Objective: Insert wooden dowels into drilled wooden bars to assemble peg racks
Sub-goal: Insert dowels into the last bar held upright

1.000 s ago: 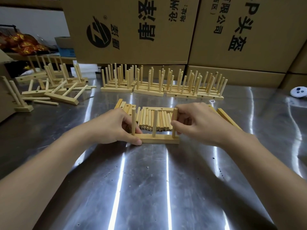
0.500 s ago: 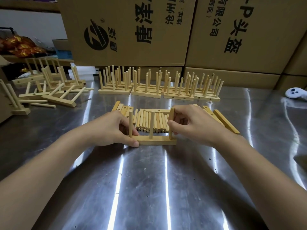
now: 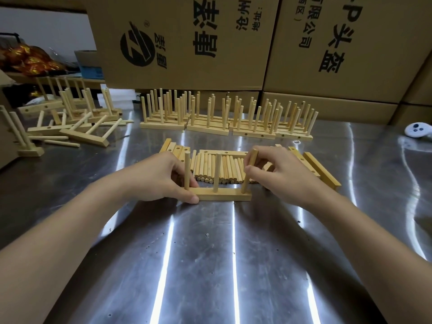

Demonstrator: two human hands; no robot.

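While the left hand (image 3: 161,178) grips the left end of the square-edged wooden bar (image 3: 222,197), thumb along its front face, the right hand (image 3: 278,174) pinches the rightmost dowel (image 3: 249,169), which leans slightly in its hole. Two more smooth round dowels (image 3: 217,171) stand upright in the bar (pale, unfinished wood), which lies between the hands on the scratched steel table (image 3: 210,253). Loose dowels (image 3: 230,169) lie side by side just beyond the hands; finished racks (image 3: 224,115) stand farther back.

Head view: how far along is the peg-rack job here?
Done: a row of finished racks stands at the back. In hand: the left hand holds the front bar, which carries two upright dowels; the right hand pinches a tilted third dowel at its end hole. Left: the loose dowels and bare bars behind.
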